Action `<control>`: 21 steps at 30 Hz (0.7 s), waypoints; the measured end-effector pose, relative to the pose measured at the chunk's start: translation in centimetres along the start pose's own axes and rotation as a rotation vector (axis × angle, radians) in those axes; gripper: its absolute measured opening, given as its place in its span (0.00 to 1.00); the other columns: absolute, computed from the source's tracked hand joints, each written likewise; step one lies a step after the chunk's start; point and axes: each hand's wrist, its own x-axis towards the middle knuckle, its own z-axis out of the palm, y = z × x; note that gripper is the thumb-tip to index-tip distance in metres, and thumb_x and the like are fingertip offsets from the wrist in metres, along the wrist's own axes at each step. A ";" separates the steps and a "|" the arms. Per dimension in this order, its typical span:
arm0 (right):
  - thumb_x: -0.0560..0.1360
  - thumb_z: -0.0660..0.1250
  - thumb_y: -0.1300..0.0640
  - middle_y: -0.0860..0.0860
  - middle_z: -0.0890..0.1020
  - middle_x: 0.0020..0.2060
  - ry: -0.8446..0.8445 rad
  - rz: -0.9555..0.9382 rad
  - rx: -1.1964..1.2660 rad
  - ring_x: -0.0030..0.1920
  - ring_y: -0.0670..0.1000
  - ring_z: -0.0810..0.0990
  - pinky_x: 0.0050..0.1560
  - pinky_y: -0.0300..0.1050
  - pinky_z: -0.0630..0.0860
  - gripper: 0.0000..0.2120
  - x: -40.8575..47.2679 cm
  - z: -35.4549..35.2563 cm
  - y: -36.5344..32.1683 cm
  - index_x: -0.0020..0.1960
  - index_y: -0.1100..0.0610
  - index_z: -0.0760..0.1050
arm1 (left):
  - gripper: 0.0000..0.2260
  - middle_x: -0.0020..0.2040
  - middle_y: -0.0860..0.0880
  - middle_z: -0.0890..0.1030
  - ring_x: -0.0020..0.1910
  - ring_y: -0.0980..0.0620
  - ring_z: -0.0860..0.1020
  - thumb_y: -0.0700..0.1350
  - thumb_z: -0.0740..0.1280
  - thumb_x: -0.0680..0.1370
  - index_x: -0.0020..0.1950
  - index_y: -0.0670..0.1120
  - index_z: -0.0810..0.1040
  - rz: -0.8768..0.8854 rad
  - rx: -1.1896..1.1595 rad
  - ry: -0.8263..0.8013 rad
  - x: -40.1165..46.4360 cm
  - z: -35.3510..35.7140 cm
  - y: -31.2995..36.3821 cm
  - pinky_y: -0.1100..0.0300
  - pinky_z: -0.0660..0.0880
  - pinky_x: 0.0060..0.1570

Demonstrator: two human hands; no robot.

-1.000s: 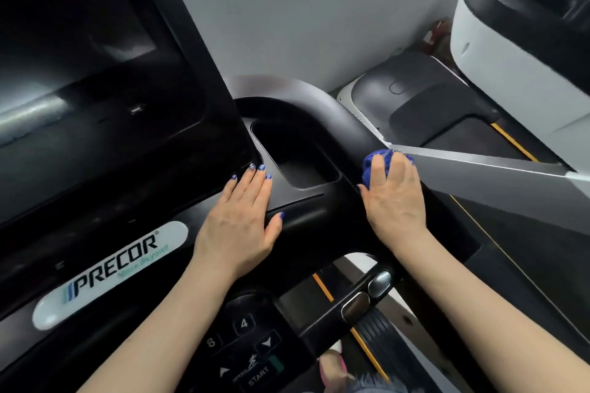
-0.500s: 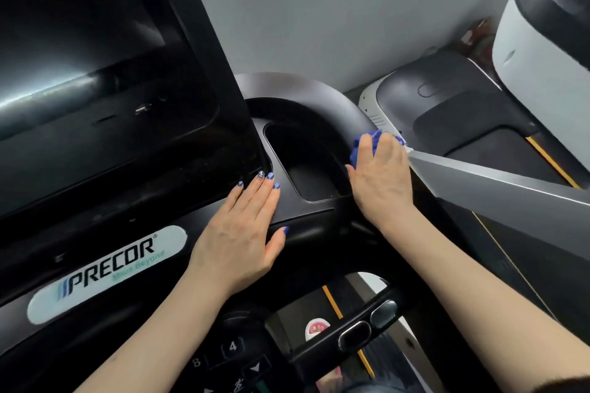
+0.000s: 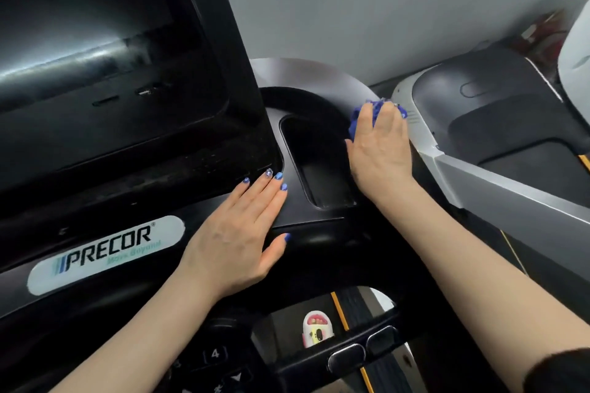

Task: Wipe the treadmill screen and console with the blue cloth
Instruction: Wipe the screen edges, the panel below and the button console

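Dim, soft focus; glare streaks the screen [image 3: 79, 60], edges bowed.

A white oval badge [image 3: 105, 254] on the black console [image 3: 306, 217], just below the dark screen [image 3: 95, 51], reads "PRECOR" in bold black letters with a small registered mark after the R and blue stripes before the P. Under that word, on the same badge, a teal slogan seems to read "Move Beyond", though it is blurred. Lower than the badge, at the bottom edge of the view, a keypad button [image 3: 215, 353] bears the number "4"; the keys around it are too dark to read.
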 end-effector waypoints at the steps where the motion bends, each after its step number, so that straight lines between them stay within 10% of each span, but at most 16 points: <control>1: 0.75 0.69 0.48 0.72 0.67 0.66 -0.007 -0.003 0.013 0.66 0.69 0.68 0.68 0.61 0.65 0.36 0.7 -0.1 -0.2 0.73 0.68 0.60 | 0.29 0.79 0.43 0.63 0.79 0.47 0.59 0.56 0.57 0.81 0.78 0.39 0.63 -0.002 0.003 -0.004 -0.1 0.0 0.1 0.46 0.60 0.76; 12: 0.78 0.66 0.49 0.72 0.69 0.63 0.012 -0.124 0.227 0.63 0.70 0.69 0.66 0.62 0.66 0.30 5.9 -0.2 -1.1 0.70 0.70 0.65 | 0.29 0.78 0.42 0.64 0.79 0.46 0.60 0.56 0.58 0.81 0.77 0.39 0.66 0.014 0.014 0.015 0.1 0.3 0.1 0.47 0.60 0.75; 21: 0.81 0.61 0.48 0.63 0.68 0.67 -0.096 -0.631 0.363 0.69 0.63 0.65 0.71 0.50 0.59 0.28 12.5 -3.5 -5.5 0.71 0.66 0.64 | 0.30 0.77 0.42 0.65 0.78 0.46 0.61 0.57 0.59 0.80 0.76 0.39 0.67 0.004 -0.003 0.008 0.2 0.2 0.1 0.48 0.59 0.74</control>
